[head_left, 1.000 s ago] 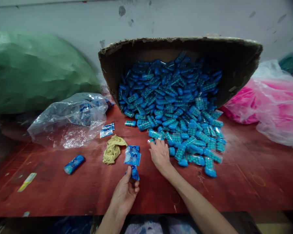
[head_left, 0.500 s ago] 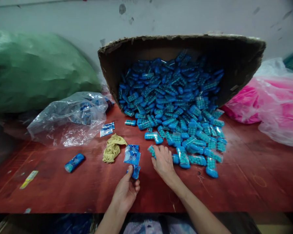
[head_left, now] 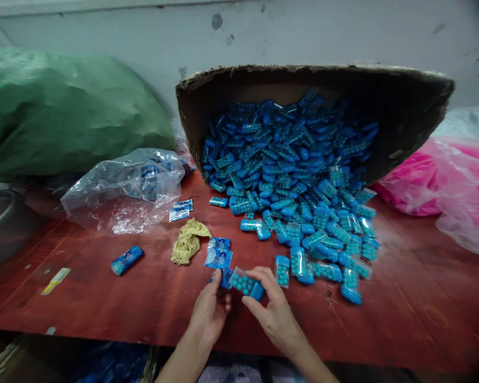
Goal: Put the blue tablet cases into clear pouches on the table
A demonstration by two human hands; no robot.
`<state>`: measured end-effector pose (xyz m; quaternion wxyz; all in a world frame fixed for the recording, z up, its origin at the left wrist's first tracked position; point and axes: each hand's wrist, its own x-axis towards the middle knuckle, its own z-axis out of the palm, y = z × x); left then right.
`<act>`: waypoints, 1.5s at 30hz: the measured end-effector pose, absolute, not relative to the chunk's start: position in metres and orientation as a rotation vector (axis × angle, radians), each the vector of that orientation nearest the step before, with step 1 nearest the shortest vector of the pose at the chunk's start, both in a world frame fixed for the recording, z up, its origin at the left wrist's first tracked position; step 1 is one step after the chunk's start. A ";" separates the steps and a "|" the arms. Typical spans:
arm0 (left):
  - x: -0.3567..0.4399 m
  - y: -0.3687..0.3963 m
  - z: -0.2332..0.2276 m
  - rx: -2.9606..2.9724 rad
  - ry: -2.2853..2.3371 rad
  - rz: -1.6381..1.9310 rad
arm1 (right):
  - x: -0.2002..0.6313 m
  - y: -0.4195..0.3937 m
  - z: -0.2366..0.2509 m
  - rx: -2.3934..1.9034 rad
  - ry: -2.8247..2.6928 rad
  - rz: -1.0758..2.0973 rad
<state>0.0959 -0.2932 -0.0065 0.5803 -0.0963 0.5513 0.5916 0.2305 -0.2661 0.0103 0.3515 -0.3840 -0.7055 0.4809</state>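
Holding blue bead pack (head_left: 246,284) between hands; labels unreadable.

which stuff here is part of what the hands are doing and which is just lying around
In use:
right hand holding a blue bead pack
left hand on a blue wrapper
pile of bead packs spilling from the cardboard box

Lying about:
yellow cloth
clear plastic bag
green sack
pink bags

One cardboard box (head_left: 403,111); one rubber-band bundle (head_left: 188,242); two hands; blue packs too many to count.
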 end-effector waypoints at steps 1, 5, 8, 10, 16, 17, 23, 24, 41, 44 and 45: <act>0.096 -0.293 -0.006 -0.223 1.291 1.397 | 0.230 -0.266 0.009 -0.977 -1.844 1.229; 0.095 -0.294 -0.004 -0.235 1.277 1.425 | 0.232 -0.267 0.004 -0.901 -1.937 1.131; 0.095 -0.295 -0.002 -0.242 1.264 1.422 | 0.234 -0.268 0.000 -0.845 -2.013 1.031; 0.095 -0.295 -0.002 -0.242 1.258 1.427 | 0.235 -0.269 -0.004 -0.834 -2.056 0.973; 0.095 -0.296 -0.004 -0.193 1.225 1.498 | 0.235 -0.268 -0.007 -0.828 -2.097 0.922; 0.095 -0.296 -0.004 -0.171 1.225 1.522 | 0.235 -0.268 -0.006 -0.831 -2.092 0.934; 0.096 -0.297 -0.006 -0.088 1.214 1.563 | 0.237 -0.268 -0.007 -0.827 -2.119 0.883; 0.096 -0.297 -0.006 -0.069 1.214 1.560 | 0.237 -0.268 -0.008 -0.823 -2.121 0.878; 0.080 -0.301 -0.004 0.010 1.031 1.242 | 0.228 -0.262 -0.010 -0.686 -1.286 1.970; 0.077 -0.302 -0.002 0.095 0.917 1.185 | 0.229 -0.256 -0.011 -0.603 -1.192 2.100; 0.076 -0.302 0.000 0.118 0.889 1.174 | 0.230 -0.255 -0.010 -0.593 -1.222 2.104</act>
